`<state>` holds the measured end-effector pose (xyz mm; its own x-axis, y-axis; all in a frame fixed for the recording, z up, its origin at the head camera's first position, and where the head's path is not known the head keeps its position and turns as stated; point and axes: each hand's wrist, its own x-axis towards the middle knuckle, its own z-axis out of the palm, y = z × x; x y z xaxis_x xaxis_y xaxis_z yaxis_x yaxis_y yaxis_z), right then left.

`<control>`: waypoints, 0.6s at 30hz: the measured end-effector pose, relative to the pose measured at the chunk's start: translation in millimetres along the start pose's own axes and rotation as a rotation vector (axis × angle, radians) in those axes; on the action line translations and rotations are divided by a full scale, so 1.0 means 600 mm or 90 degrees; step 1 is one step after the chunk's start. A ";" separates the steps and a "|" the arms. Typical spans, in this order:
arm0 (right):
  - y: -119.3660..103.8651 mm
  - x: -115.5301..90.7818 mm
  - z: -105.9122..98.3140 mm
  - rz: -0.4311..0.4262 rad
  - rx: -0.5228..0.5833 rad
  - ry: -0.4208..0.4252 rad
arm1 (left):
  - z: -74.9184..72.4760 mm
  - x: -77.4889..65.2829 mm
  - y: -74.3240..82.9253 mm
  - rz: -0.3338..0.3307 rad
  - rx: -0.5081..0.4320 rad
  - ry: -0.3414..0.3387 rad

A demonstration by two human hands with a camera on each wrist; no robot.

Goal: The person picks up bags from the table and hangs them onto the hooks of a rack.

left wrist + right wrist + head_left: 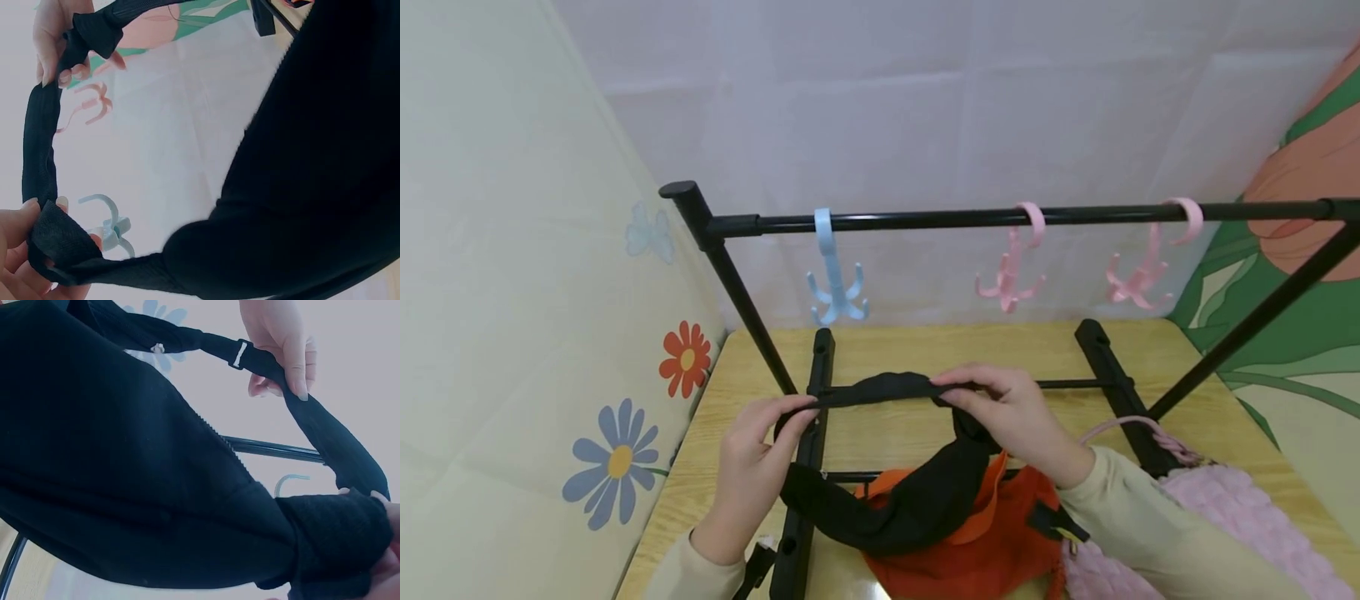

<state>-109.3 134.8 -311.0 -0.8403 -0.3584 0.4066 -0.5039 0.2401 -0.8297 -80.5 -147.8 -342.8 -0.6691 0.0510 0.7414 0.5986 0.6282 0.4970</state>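
A black fabric bag (902,512) with a long strap (876,392) hangs between my two hands, above the table. My left hand (745,475) pinches the strap at its left end between thumb and fingers. At the other end my right hand (1011,417) pinches the same strap, so the stretch between them runs nearly level. A zip edge (219,439) and a strap buckle (238,354) show in the right wrist view. Seen from the left wrist, the bag body (325,175) fills the right side.
A black rack's top bar (917,220) carries a light blue hook (832,279) and two pink hooks, one mid-bar (1010,271) and one farther right (1138,279). Below lie an orange bag (940,575) and a pink quilted bag (1232,508). The rack stands on a wooden table (887,437).
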 end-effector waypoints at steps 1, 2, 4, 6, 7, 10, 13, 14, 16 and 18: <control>-0.001 0.000 0.000 0.010 -0.003 0.003 | 0.000 0.001 0.001 -0.005 0.000 0.001; -0.002 0.001 0.000 0.019 -0.005 0.006 | 0.000 0.003 0.002 -0.008 -0.001 0.002; -0.003 0.003 0.001 0.030 -0.012 0.012 | -0.001 0.006 0.003 -0.014 -0.007 0.006; -0.005 0.005 0.002 0.036 -0.015 0.017 | -0.001 0.009 0.005 -0.010 -0.016 0.012; -0.006 0.006 0.002 0.039 -0.015 0.018 | -0.002 0.011 0.005 -0.008 -0.020 0.013; -0.009 0.009 0.001 0.048 -0.011 0.023 | -0.002 0.015 0.006 -0.008 -0.029 0.015; -0.012 0.011 0.000 0.058 -0.011 0.026 | -0.003 0.020 0.005 -0.009 -0.033 0.016; -0.012 0.012 -0.001 0.061 -0.010 0.027 | -0.004 0.021 0.006 -0.011 -0.033 0.016; -0.013 0.014 0.000 0.061 -0.013 0.029 | -0.005 0.025 0.005 -0.011 -0.033 0.017; -0.012 0.015 0.001 0.055 -0.015 0.033 | -0.007 0.029 0.005 -0.008 -0.036 0.016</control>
<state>-113.2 129.4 -301.5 -0.8896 -0.2887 0.3540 -0.4334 0.2888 -0.8537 -88.6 -148.3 -326.7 -0.6655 0.0230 0.7460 0.6150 0.5832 0.5307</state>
